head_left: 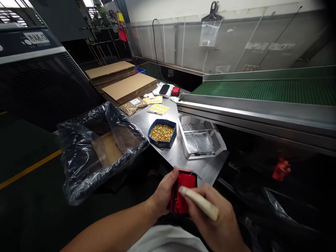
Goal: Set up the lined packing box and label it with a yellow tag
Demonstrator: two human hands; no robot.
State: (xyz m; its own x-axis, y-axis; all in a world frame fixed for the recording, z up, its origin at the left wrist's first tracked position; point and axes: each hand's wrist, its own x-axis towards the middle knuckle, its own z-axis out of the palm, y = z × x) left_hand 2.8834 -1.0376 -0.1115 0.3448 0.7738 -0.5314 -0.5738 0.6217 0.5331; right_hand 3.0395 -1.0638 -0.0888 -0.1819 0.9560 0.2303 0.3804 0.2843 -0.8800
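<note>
My left hand [163, 193] grips a red plastic part with black edging [188, 182] by its left side, thumb along the upper edge. In my right hand [222, 213] is a thick, pale beige stick-like tool [201, 203], its narrower tip over or against the red face; contact is hard to tell. The tool's exact kind does not show. Just beyond the hands, a blue tray [159, 144] of small gold-coloured metal pieces [161, 133] stands on the metal table [170, 158]. To its right is a white divided box [187, 152] with clear plastic bags [201, 141].
A box lined with clear plastic [78, 175] is at the left. Flat cardboard stacks [131, 85], a bag of gold-coloured pieces [132, 106], yellow sticker sheets [159, 109], a phone [164, 89] and another red part [175, 91] lie farther back. A green conveyor [262, 91] runs along the right.
</note>
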